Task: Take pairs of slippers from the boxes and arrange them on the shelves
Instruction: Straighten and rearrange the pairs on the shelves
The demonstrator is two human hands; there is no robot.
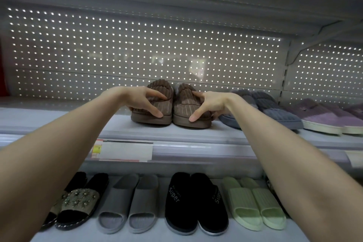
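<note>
Shop, pegboard shelving (137,49), price label (121,150)

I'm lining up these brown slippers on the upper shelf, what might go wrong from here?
1. The lower fingers of your right hand look tucked between the right brown slipper and the grey slippers; pulling out may knock the grey pair askew.
2. Both heels sit fairly near the front of the shelf; if your left hand drags back, the left brown slipper might slide off.
</note>
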